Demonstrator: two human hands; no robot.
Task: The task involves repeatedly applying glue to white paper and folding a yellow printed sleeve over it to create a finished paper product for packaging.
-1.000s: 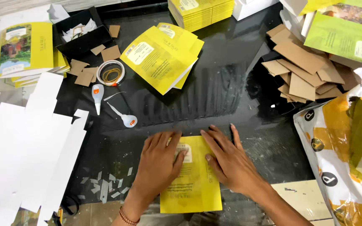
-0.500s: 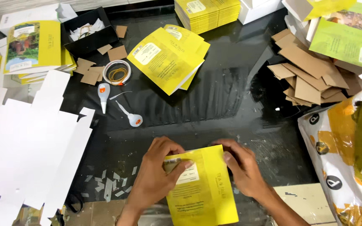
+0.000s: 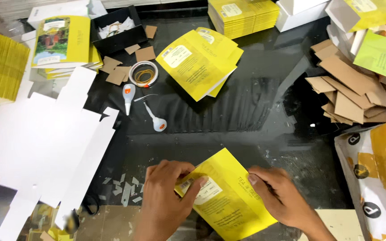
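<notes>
While left hand [image 3: 168,196] and right hand [image 3: 279,196] clamp the yellow packet [image 3: 226,198] at 6 o'clock on the tabletop [image 3: 246,120], firm, even thumb pressure seems advisable.

Bare black table [image 3: 246,134] ahead lies open; glue bottles [image 3: 128,96] crowd its left.
</notes>
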